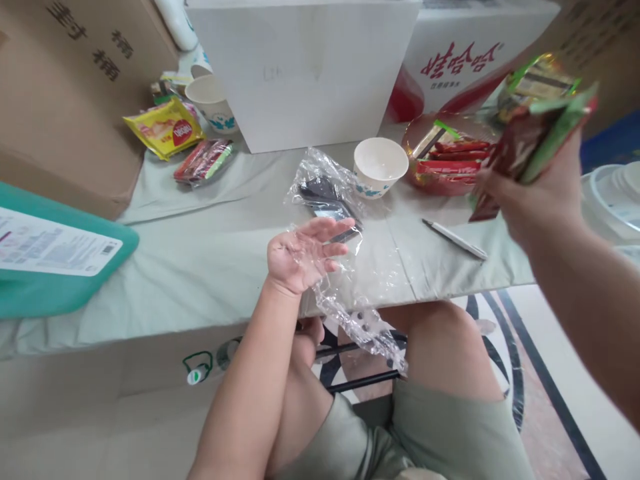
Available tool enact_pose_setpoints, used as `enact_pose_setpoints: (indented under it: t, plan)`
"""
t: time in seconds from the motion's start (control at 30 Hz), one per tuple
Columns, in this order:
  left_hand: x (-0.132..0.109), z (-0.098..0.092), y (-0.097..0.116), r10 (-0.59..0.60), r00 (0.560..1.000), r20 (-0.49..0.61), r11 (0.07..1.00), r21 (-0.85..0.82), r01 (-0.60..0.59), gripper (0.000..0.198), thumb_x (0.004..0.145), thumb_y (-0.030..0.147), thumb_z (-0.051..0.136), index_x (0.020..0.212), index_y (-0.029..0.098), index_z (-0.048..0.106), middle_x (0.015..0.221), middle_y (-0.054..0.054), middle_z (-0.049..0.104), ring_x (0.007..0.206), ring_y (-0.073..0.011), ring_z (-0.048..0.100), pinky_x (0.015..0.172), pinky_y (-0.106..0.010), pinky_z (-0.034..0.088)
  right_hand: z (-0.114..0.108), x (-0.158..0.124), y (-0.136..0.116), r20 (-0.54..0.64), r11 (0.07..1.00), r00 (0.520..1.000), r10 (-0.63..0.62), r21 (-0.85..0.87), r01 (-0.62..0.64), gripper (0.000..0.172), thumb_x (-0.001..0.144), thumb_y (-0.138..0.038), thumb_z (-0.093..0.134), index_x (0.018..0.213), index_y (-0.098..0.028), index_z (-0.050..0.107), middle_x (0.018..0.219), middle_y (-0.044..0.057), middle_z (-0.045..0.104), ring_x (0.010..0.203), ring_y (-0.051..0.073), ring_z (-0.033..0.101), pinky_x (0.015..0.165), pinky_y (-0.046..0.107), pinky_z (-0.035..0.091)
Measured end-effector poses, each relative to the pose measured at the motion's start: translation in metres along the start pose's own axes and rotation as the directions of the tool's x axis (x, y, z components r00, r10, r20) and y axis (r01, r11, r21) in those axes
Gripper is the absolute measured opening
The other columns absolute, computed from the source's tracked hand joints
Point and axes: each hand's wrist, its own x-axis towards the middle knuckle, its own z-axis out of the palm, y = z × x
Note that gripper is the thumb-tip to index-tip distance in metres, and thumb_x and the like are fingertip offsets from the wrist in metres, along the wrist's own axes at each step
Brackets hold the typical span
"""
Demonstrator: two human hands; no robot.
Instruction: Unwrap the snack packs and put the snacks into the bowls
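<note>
My left hand [303, 257] is palm up with its fingers spread above the table edge. A crumpled clear plastic bag [350, 307] lies against it and hangs down over the edge; whether the hand touches it firmly I cannot tell. Under the film, just beyond my fingers, is a dark phone-like object [333, 210]. At the right, my right hand [543, 180] is raised and closed around snack packets [525, 147], dark red and green, blurred by motion. Below them sits a clear reddish bowl [413, 167] with red snack sticks [450, 167] in it.
A patterned paper cup [380, 167] stands before a white box [320, 80]. A pen [454, 239] lies near the front edge. At the left are a yellow snack packet [167, 130], a wrapped snack pack [204, 162], another paper cup [210, 100] and a teal jug [60, 250].
</note>
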Motion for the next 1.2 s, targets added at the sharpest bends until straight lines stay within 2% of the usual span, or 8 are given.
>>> enact_pose_setpoints:
  t: [0.13,0.23,0.47,0.57,0.7,0.9,1.03,1.2]
  plan:
    - [0.002,0.000,0.000,0.010,1.000,0.000,1.000,0.009,-0.010,0.058,0.047,0.026,0.050,0.100,0.018,0.074,0.126,-0.016,0.074,0.116,-0.0410,0.070,0.072,-0.045,0.060,-0.007,0.073,0.010,0.110,0.885,0.992,-0.059,-0.454,0.103,0.068,0.083,-0.042,0.079,0.144,-0.040,0.049,0.138,0.003,0.064,0.133,0.037,0.060,0.118,0.059,0.043]
    - [0.004,-0.003,0.001,0.016,0.999,0.031,1.000,0.002,-0.016,0.056,0.049,0.026,0.050,0.098,0.018,0.076,0.123,-0.016,0.075,0.102,-0.0369,0.074,0.065,-0.040,0.058,0.001,0.087,0.018,0.256,0.766,0.967,0.010,-0.624,0.158,0.076,0.076,-0.045,0.084,0.145,-0.031,0.054,0.142,0.012,0.062,0.139,0.047,0.052,0.116,0.071,0.036]
    - [0.006,-0.013,0.003,-0.003,0.997,0.077,1.000,-0.017,0.004,0.068,0.052,0.025,0.050,0.114,0.018,0.076,0.126,-0.016,0.075,0.091,-0.0325,0.076,0.064,-0.038,0.056,0.028,-0.060,0.014,0.131,0.926,0.938,-0.321,-0.166,0.340,0.035,0.092,-0.035,0.061,0.125,-0.023,0.061,0.128,0.016,0.069,0.123,0.035,0.065,0.103,0.059,0.053]
    - [0.007,-0.012,0.001,0.023,0.997,0.075,0.999,-0.024,-0.021,0.067,0.051,0.025,0.049,0.112,0.018,0.077,0.124,-0.015,0.076,0.084,-0.0287,0.076,0.061,-0.035,0.055,0.044,-0.123,-0.003,0.020,0.971,0.971,-0.240,-0.019,0.240,0.034,0.092,-0.032,0.061,0.125,-0.025,0.058,0.131,0.014,0.066,0.126,0.033,0.064,0.106,0.058,0.052]
    - [0.005,-0.007,-0.001,0.044,0.994,0.095,0.998,-0.040,-0.041,0.055,0.050,0.023,0.049,0.096,0.017,0.079,0.118,-0.014,0.079,0.080,-0.0259,0.076,0.059,-0.032,0.055,0.069,-0.148,-0.024,0.093,0.989,0.994,0.051,0.134,-0.063,0.060,0.086,-0.040,0.069,0.140,-0.025,0.047,0.143,0.016,0.059,0.132,0.033,0.060,0.110,0.057,0.049]
    - [-0.007,-0.001,0.008,0.028,0.999,0.026,0.999,-0.026,-0.028,0.063,0.046,0.022,0.047,0.100,0.014,0.078,0.114,-0.016,0.080,0.084,-0.0293,0.078,0.060,-0.035,0.059,0.074,-0.122,-0.020,0.301,0.841,0.866,0.398,0.258,-0.476,0.033,0.085,-0.043,0.065,0.109,-0.021,0.064,0.082,0.003,0.072,0.064,0.017,0.068,0.066,0.036,0.057]
    - [-0.012,0.002,0.011,-0.037,0.995,-0.087,0.999,0.031,0.040,0.059,0.045,0.017,0.048,0.096,0.010,0.077,0.104,-0.016,0.081,0.081,-0.0278,0.078,0.062,-0.035,0.061,0.054,-0.091,0.002,0.124,0.791,0.858,0.499,0.339,-0.509,0.036,0.078,-0.038,0.072,0.110,-0.023,0.064,0.101,0.005,0.074,0.067,0.016,0.068,0.060,0.033,0.058]
    - [-0.013,0.003,0.009,-0.069,0.969,-0.236,0.997,0.015,0.075,0.065,0.052,0.014,0.049,0.112,0.005,0.073,0.102,-0.018,0.080,0.083,-0.0275,0.077,0.069,-0.038,0.063,0.025,-0.108,-0.003,-0.288,0.911,0.890,0.354,0.320,-0.258,0.030,0.084,-0.026,0.064,0.113,-0.027,0.062,0.125,0.010,0.068,0.123,0.028,0.067,0.108,0.054,0.053]
